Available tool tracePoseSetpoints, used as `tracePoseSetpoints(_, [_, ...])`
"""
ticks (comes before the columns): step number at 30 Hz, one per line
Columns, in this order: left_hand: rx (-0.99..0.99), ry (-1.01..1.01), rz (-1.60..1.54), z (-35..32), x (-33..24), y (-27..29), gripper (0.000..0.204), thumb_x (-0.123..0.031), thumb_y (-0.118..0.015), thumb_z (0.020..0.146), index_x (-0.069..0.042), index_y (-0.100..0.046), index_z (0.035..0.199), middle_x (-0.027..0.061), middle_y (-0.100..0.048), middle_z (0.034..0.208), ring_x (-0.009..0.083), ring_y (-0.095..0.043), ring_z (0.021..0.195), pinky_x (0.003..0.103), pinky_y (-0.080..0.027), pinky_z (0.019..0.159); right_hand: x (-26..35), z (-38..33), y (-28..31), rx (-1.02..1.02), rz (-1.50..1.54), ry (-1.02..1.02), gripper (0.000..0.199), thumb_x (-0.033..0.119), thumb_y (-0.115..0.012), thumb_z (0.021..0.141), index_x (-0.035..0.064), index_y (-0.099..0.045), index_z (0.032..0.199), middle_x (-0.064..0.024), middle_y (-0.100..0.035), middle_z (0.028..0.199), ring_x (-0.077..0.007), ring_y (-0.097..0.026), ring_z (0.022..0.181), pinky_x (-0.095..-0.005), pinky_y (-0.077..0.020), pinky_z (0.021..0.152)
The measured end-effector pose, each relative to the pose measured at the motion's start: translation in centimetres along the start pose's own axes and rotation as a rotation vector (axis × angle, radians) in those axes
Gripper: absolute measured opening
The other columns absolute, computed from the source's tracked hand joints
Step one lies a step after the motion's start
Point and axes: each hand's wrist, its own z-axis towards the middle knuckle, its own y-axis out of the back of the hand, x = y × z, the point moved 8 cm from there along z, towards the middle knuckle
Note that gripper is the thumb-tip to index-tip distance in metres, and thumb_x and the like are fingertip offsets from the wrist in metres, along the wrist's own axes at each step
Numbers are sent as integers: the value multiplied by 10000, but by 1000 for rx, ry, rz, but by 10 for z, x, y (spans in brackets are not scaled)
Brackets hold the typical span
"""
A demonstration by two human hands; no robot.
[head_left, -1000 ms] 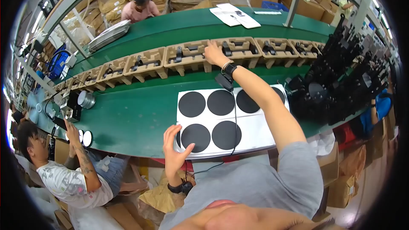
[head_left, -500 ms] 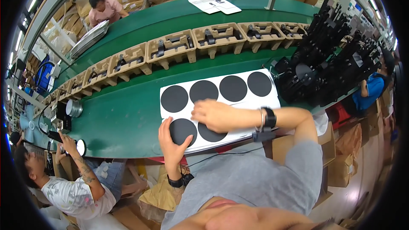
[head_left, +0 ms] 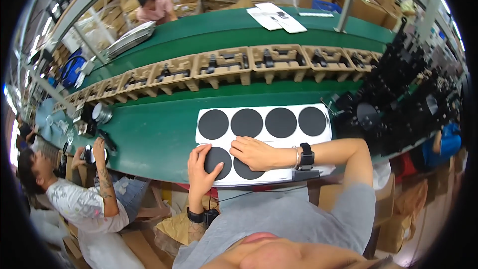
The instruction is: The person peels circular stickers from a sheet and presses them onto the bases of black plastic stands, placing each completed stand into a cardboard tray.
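Note:
A white sheet (head_left: 326,134) with several black round discs lies on the green bench in front of me. My left hand (head_left: 201,167) rests flat with fingers spread on the near left black disc (head_left: 220,162), at the sheet's front corner. My right hand (head_left: 254,152) lies across the sheet, fingers curled on the neighbouring black disc (head_left: 246,170), which it partly hides. A watch and a bracelet sit on the right wrist. The far row of discs (head_left: 264,122) lies uncovered.
A row of cardboard trays (head_left: 224,65) holding black parts runs along the green belt (head_left: 209,32). A heap of black parts (head_left: 398,99) is piled at the right. A co-worker (head_left: 79,194) sits at my left, another person (head_left: 154,5) across the belt. White papers (head_left: 276,17) lie far off.
My right hand came back from the cardboard trays down onto the near row of discs. The left hand stayed at the sheet's front left corner, now on a disc.

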Motion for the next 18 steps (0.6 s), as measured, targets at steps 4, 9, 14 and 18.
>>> tracePoseSetpoints(4, [26, -27, 69, 8, 0, -12, 587, -223, -744, 720, -55, -547, 1247, 118, -519, 1202, 315, -504, 1128, 401, -387, 964, -25, 0, 14, -80, 216, -80, 198, -77, -549, 650, 18, -493, 815, -114, -477, 833, -304, -479, 833, -373, -430, 714])
tracePoseSetpoints(9, [46, -41, 113, 7, -4, -14, 622, -266, -736, 748, -66, -507, 1291, 113, -481, 1251, 319, -467, 1170, 427, -335, 1011, -9, -12, 85, 82, 228, -137, 154, -72, -522, 656, 43, -459, 738, -102, -491, 742, -317, -498, 749, -398, -436, 661])
tracePoseSetpoints(14, [59, -57, 165, 8, -5, -19, 638, -330, -733, 766, -57, -498, 1293, 103, -461, 1278, 301, -442, 1205, 469, -307, 1026, 8, -20, 165, 28, 283, -132, 149, -85, -465, 551, 21, -447, 653, -108, -430, 643, -313, -463, 629, -378, -386, 541])
tracePoseSetpoints(18, [72, -51, 198, 11, -11, -17, 650, -350, -725, 774, -62, -484, 1304, 97, -451, 1294, 302, -438, 1211, 499, -295, 1034, 0, 6, 199, -125, 427, -28, 128, -66, -421, 522, 24, -415, 612, -86, -439, 618, -256, -465, 572, -339, -360, 500])
